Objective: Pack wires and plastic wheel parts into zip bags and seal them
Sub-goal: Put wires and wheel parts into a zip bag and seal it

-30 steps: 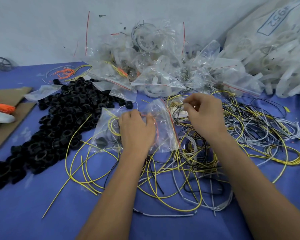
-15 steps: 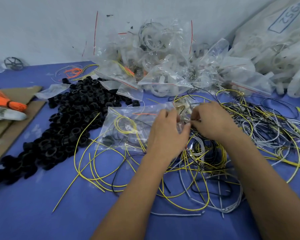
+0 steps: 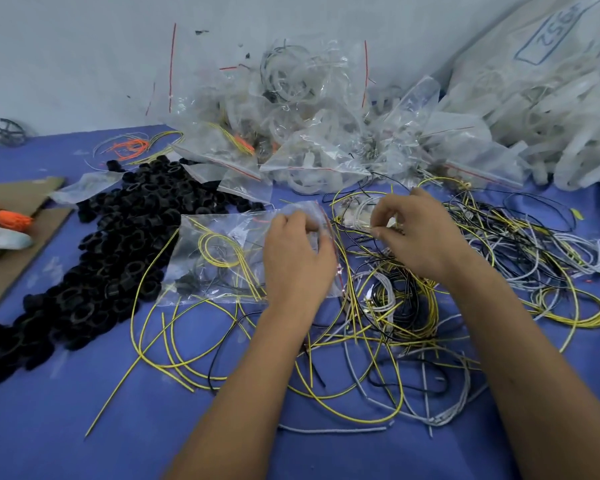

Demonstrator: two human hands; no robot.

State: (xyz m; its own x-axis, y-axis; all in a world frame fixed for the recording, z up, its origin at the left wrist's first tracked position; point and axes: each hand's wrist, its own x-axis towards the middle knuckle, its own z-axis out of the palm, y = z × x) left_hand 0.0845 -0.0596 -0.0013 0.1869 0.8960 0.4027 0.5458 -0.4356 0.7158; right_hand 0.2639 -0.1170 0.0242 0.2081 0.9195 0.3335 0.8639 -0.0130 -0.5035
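Observation:
A clear zip bag (image 3: 219, 258) lies flat on the blue table, holding a yellow wire coil and black parts. My left hand (image 3: 297, 252) grips the bag's right end, near its red zip strip. My right hand (image 3: 416, 233) hovers just to the right, thumb and forefinger pinching a thin wire from the tangle of yellow, black and grey wires (image 3: 413, 306). A heap of black plastic wheel parts (image 3: 118, 251) spreads along the left of the bag.
Filled zip bags (image 3: 302, 133) pile up against the wall behind. A large white sack (image 3: 551, 91) of white parts sits at the far right. Cardboard (image 3: 18, 223) with an orange bundle (image 3: 4, 216) lies at the left edge. A loose wheel (image 3: 5, 132) stands far left.
My left hand slid right along the bag to its zip end. My right hand lifted away from the bag's mouth and now pinches a wire.

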